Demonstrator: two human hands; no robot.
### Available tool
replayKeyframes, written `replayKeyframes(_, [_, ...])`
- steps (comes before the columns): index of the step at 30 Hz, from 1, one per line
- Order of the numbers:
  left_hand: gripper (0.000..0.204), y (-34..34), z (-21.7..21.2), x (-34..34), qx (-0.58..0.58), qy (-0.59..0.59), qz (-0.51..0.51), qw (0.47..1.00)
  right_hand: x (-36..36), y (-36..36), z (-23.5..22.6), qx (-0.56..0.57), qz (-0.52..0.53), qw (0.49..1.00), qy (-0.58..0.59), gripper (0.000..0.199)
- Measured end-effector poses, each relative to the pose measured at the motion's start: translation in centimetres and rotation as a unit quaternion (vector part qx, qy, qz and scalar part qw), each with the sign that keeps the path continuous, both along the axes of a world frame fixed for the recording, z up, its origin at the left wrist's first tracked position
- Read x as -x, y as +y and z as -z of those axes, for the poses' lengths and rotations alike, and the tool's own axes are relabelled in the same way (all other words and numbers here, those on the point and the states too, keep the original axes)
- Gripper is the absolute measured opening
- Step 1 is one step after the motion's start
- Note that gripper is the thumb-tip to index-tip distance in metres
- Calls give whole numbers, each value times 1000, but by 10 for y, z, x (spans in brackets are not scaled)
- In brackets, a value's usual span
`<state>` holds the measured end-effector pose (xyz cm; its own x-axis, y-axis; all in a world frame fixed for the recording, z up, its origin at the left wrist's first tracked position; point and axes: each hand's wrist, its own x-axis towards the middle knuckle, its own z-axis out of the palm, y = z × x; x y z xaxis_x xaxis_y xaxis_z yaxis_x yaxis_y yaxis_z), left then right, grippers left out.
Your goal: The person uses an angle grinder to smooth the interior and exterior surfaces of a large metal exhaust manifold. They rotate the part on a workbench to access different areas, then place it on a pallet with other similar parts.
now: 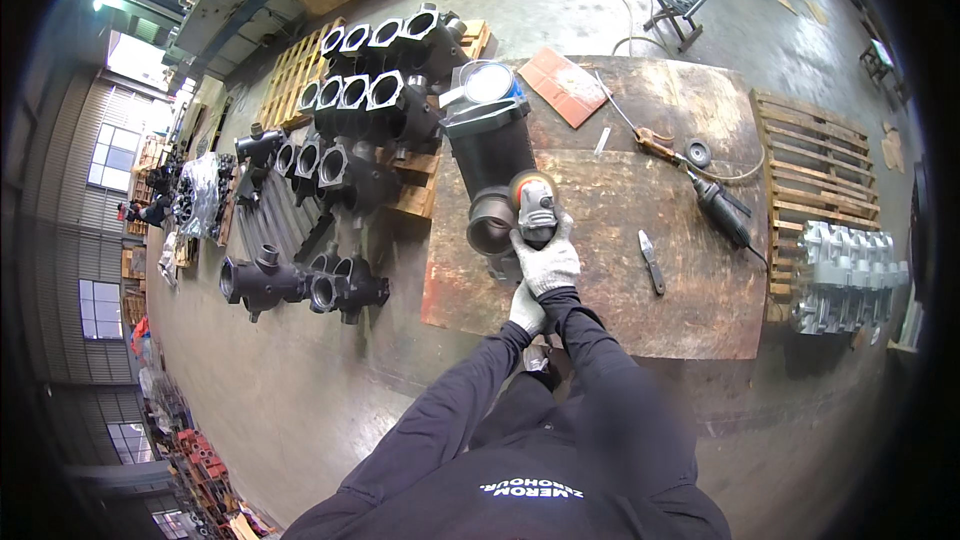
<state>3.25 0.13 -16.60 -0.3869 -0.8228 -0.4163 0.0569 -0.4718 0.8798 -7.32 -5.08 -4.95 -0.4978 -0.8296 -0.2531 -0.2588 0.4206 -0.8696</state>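
Both my hands wear pale gloves. My right hand (552, 262) is closed round the body of an angle grinder (539, 210), close behind its silver head. My left hand (527, 310) is closed on the grinder's rear end, partly hidden by the right wrist. The grinder's round disc lies against or just over a black cast metal housing (495, 150); contact cannot be made out. This housing rests on a worn wooden table (590, 290), its round pipe opening (491, 223) toward me. A blue and white round piece (489, 83) sits at its far end.
On the table are an orange-red sheet (563, 86), a wooden-handled tool (655, 143), a black power tool (720, 210), a loose disc (698, 153) and a knife-like tool (652, 262). Black castings (365, 115) fill pallets at left; silver castings (848, 275) stand right. A stool (675, 8) stands beyond.
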Motion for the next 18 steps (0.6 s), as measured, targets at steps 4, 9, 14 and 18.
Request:
replayKeyframes(4, [45,10,4,1,67,-35,27,997,-1,10,-14,9,-12,1000,23,87])
replayKeyframes(9, [46,26,-5,11,-71,123,-117,983,0,16,-22,3,-30,999,43,89])
replayKeyframes(14, [44,17,-18,19,15,3,-48,999,5,4,-11,-21,-35,999,18,88])
replayKeyframes(18, [44,-6,-15,16,70,-112,58,990,3,-8,-1,-30,-41,998,44,88])
